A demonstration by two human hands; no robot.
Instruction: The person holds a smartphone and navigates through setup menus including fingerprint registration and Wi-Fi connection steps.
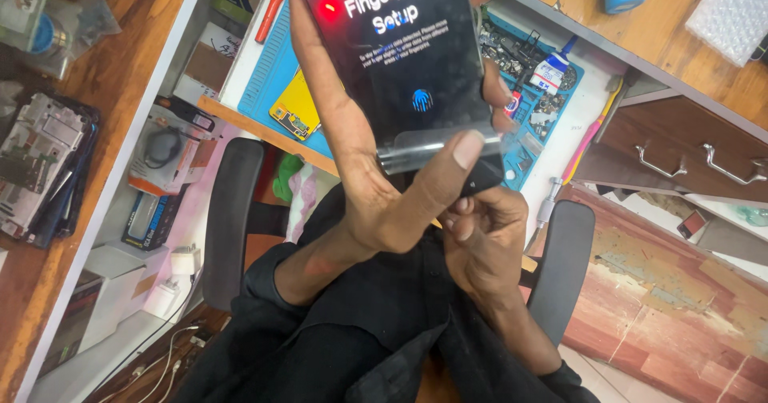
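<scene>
Phone: you hold a dark smartphone point(404, 59) up at 12 o'clock in the view, its lit screen facing you with white text, a red dot near its top left and a blue fingerprint mark low on the glass.
Left hand: your left hand point(364, 179) is clamped on the phone, palm along its left edge at 9 o'clock of the screen, fingertips wrapping the right edge, thumb stretched across the bottom of the glass.
Right hand: your right hand point(480, 239) sits just below the phone at 6 o'clock, fingers curled together against its lower right corner; you cannot tell whether it grips anything.
Work mat: a blue mat point(280, 59) lies behind the phone, a yellow part point(298, 107) on it at 9 o'clock of the phone.
Small parts: a tray of loose bits point(528, 83) with a small glue bottle point(552, 71) sits at 3 o'clock of the phone.
Chair: black armrests point(228, 219) flank your lap at 8 and 4 o'clock.
Drawers: brown drawers with metal handles point(732, 171) stand at 3 o'clock, well apart from your hands.
</scene>
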